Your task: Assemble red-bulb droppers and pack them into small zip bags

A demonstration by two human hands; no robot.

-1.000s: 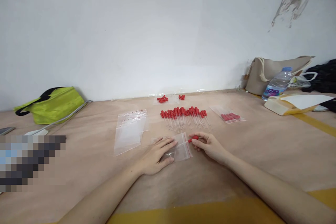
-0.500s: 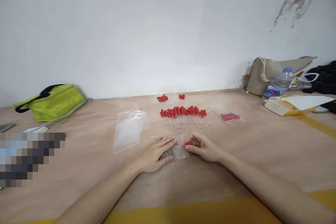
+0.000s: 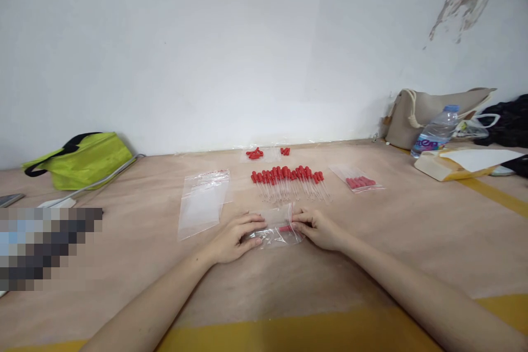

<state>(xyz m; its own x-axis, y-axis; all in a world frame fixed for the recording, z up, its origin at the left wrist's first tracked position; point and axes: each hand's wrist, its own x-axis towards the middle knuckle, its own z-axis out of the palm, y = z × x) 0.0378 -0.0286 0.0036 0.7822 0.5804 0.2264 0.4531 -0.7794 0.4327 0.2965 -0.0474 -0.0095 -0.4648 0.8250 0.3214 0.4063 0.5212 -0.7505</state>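
Left hand [image 3: 237, 236], thumb and fingers apart, rested on the clear, red-striped plastic zip bag [image 3: 274, 217], inside whose mouth lay a red-bulbed, clear-stemmed dropper [image 3: 285, 228], right hand [image 3: 317, 228] touching there, its exact grip indeterminable.

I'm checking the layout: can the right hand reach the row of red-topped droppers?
Probably yes: the droppers lie just beyond the right hand, nothing visibly blocking, though it's busy at the clear bag.
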